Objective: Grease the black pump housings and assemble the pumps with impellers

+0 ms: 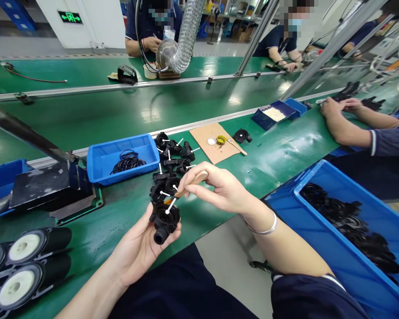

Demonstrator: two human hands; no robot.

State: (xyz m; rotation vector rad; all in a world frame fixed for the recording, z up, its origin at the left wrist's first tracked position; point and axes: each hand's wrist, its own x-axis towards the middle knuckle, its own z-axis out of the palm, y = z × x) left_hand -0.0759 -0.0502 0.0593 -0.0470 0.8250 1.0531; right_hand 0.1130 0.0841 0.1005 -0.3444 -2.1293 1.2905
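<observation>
My left hand [138, 250] holds a round black plastic housing [161, 236] with a short spout, its cavity facing up and a white pin standing out of it. Above it, my right hand [221, 188] grips a small brush [199, 177] by its wooden handle. The brush tip is down at the rim of the housing; whether it touches is hard to tell. Just beyond, several similar black housings [173, 163] with white pins lie in a cluster. A cardboard sheet [202, 138] carries a yellow jar [221, 140], a white lid [211, 141] and another brush [238, 147].
A blue bin [119, 179] holds black rings [129, 162]. Black cylinders with white discs [18, 287] stand at lower left. A large blue crate [346, 241] of black parts is at my right. Near it, a co-worker's hands [332, 107] handle black parts. One black housing [241, 135] lies beside the cardboard.
</observation>
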